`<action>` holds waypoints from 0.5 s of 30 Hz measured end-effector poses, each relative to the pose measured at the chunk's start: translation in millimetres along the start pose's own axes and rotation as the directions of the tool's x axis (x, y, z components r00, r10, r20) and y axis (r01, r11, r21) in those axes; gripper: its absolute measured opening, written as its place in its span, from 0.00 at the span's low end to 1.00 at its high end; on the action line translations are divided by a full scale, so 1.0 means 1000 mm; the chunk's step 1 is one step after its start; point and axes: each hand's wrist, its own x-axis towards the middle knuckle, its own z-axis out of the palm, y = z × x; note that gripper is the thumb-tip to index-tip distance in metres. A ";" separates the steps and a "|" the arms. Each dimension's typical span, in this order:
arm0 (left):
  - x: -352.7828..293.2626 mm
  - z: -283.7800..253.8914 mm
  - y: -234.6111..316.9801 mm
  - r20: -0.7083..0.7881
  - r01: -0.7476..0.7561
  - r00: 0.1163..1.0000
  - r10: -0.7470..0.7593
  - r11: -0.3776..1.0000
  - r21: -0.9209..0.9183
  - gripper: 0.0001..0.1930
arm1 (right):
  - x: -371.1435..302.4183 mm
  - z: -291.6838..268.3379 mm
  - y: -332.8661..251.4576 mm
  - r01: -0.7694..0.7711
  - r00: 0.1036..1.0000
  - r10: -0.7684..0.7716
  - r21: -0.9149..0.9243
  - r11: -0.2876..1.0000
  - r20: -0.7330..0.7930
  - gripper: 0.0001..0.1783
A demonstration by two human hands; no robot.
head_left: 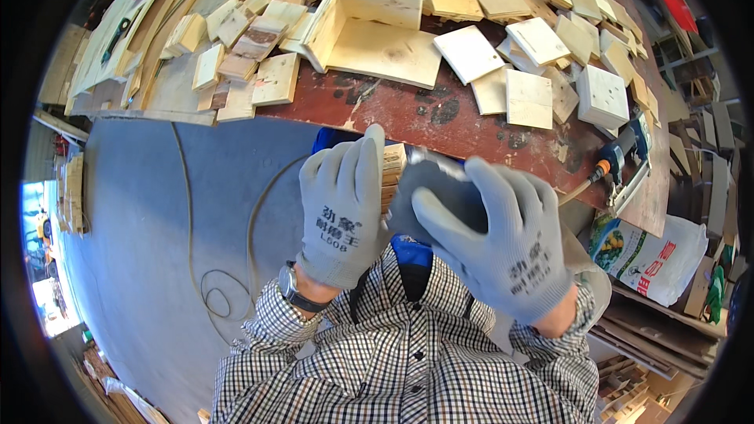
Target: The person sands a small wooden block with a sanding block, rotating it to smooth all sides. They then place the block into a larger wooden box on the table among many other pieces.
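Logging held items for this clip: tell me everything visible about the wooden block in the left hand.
The wooden block is pale, layered like plywood along its exposed edge, and small. Only one end shows past the grey-gloved left hand, which wraps it. It is held above the person's lap, in front of the reddish table, beside the right hand.

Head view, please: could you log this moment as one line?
left hand: holds wood block | right hand: grips grey tool against block | workbench: plywood squares, open box

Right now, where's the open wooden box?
In the head view, the open wooden box sits at the upper middle of the red-brown workbench, ringed by small wooden squares, beyond both gloved hands.
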 end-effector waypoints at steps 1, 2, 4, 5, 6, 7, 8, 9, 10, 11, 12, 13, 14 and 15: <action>0.000 -0.003 0.000 0.033 -0.004 0.999 0.004 1.000 0.010 0.53 | -0.003 -0.008 0.001 -0.016 0.998 0.013 0.062 0.998 0.057 0.26; 0.000 -0.002 -0.002 0.025 0.009 1.000 -0.010 1.000 0.019 0.54 | 0.002 -0.018 0.006 -0.038 0.997 0.027 0.145 0.989 0.074 0.29; 0.001 0.001 -0.001 0.003 0.031 1.000 -0.031 0.999 0.029 0.55 | 0.007 -0.014 0.019 -0.181 0.982 0.187 0.151 0.972 -0.026 0.28; 0.002 0.001 -0.001 -0.004 0.015 1.000 -0.015 0.999 0.031 0.57 | 0.005 -0.004 0.024 -0.248 0.955 0.280 0.248 0.936 -0.101 0.30; 0.003 0.003 0.002 -0.024 0.007 1.000 -0.007 1.000 0.003 0.58 | 0.005 -0.003 0.019 -0.233 0.957 0.270 0.270 0.934 -0.109 0.30; 0.006 0.002 0.005 -0.045 -0.003 0.999 0.002 1.000 -0.016 0.58 | 0.006 -0.003 0.017 -0.214 0.958 0.259 0.292 0.932 -0.125 0.30; 0.008 0.002 0.006 -0.060 -0.015 0.998 0.013 0.999 -0.034 0.59 | 0.005 -0.003 0.008 -0.186 0.970 0.223 0.300 0.936 -0.095 0.30; 0.012 -0.001 0.007 -0.044 -0.021 0.999 0.019 0.999 -0.040 0.58 | 0.005 -0.006 -0.003 -0.194 0.980 0.200 0.231 0.953 -0.003 0.29; 0.012 -0.001 0.009 -0.035 -0.011 0.999 0.011 1.000 -0.024 0.58 | 0.002 0.001 -0.014 -0.222 0.972 0.232 0.160 0.962 -0.047 0.29; 0.013 0.000 0.011 -0.026 -0.003 1.000 0.002 1.000 -0.008 0.57 | 0.003 0.006 -0.013 -0.255 0.960 0.261 0.067 0.965 -0.105 0.29; 0.014 0.002 0.011 -0.017 0.006 1.000 -0.006 1.000 0.008 0.57 | 0.010 0.009 -0.008 -0.292 0.945 0.285 -0.025 0.956 -0.164 0.29; 0.010 0.003 0.007 -0.039 -0.035 0.999 0.038 0.997 0.066 0.55 | 0.020 0.005 -0.001 -0.352 0.932 0.340 -0.099 0.931 -0.124 0.29; 0.009 0.002 0.008 -0.027 -0.025 0.999 0.027 0.998 0.063 0.55 | 0.026 0.012 0.012 -0.390 0.917 0.370 -0.139 0.910 -0.150 0.28; 0.006 0.000 0.010 -0.014 -0.015 1.000 0.016 0.998 0.061 0.55 | 0.023 0.011 0.016 -0.391 0.911 0.373 -0.085 0.916 -0.174 0.27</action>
